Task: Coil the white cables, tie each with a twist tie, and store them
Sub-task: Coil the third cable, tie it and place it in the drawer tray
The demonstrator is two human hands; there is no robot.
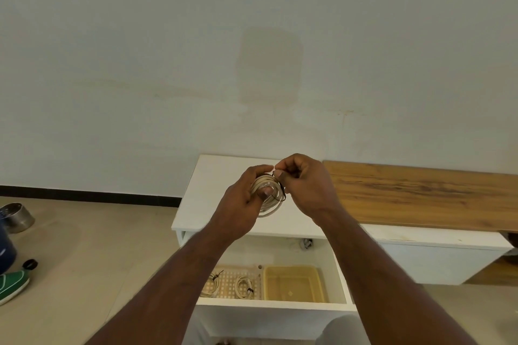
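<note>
Seen from the head camera, a coiled white cable (266,199) is held in front of the chest, above the white cabinet top (196,204). The coil is gripped by the left hand (244,199), thumb pressed on its near face and fingers curled behind, so that its flat face is turned toward the camera. A dark twist tie (282,190) is looped round the coil's right edge, and its ends are pinched by the right hand (302,185), whose fingers are curled tight just beside the left fingertips. The two hands are thus brought together on the coil, the right one being nearer the tie.

Directly below the hands an open drawer (274,306) is seen. In it a lattice tray (232,280) holds two tied cables (244,287), with a yellowish tub (294,283) just beside it. Nothing is seen between coil and drawer; storing is judged a straight lowering. A wooden board (420,193), a metal bowl (16,217) and a green shoe (12,286) lie well aside.
</note>
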